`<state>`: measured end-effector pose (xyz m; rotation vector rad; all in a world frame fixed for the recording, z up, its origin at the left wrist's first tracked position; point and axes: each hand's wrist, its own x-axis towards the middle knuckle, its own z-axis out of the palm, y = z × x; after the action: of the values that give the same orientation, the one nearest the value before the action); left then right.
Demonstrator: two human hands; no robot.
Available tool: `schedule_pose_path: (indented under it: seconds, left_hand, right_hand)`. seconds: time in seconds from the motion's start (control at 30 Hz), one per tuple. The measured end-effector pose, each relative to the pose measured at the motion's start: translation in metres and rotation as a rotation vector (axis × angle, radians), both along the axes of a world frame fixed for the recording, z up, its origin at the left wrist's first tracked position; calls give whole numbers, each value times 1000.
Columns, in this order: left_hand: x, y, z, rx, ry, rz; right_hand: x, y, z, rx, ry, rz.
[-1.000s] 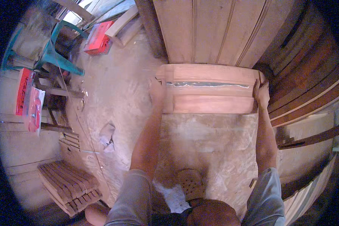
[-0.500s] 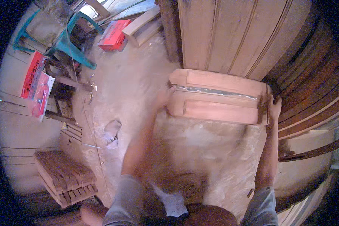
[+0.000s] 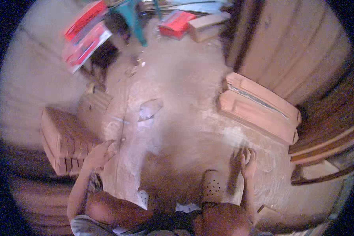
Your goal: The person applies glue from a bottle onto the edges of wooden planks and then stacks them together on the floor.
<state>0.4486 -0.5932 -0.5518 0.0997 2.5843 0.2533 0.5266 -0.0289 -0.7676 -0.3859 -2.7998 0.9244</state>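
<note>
A light reddish wooden panel [image 3: 259, 106] with a dark groove along its length lies at the right, against tall wooden boards. My right hand [image 3: 247, 162] hovers over the floor nearer to me, apart from the panel, its fingers loosely bent with nothing in them. At the left stands a stack of wooden pieces [image 3: 63, 137] with notched ends. My left hand [image 3: 100, 154] is beside the near right corner of that stack, fingers stretched out. Blur keeps me from telling whether it touches the wood.
Tall wooden boards [image 3: 287, 47] lean at the back right. At the back are a red box [image 3: 176, 24], a pale wooden block [image 3: 208, 26] and a teal plastic chair [image 3: 133, 21]. A red and white package [image 3: 86, 35] is at the far left. A crumpled scrap [image 3: 150, 109] lies on the floor.
Both hands have let go of the grooved panel and drawn back toward me. The left hand has moved over to the stack. My view has turned left, and the panel now lies slanted.
</note>
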Motion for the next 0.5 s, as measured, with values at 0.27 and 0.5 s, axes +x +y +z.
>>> schedule_pose_path:
  seconds: [0.27,0.5]
  left_hand:
    - [217,-80,32,238,344,494]
    - [296,-181,12,566,1219,1130]
  right_hand:
    - [-81,-128,63,-13,-43,587]
    - [-148,-318,215,257,71,1255]
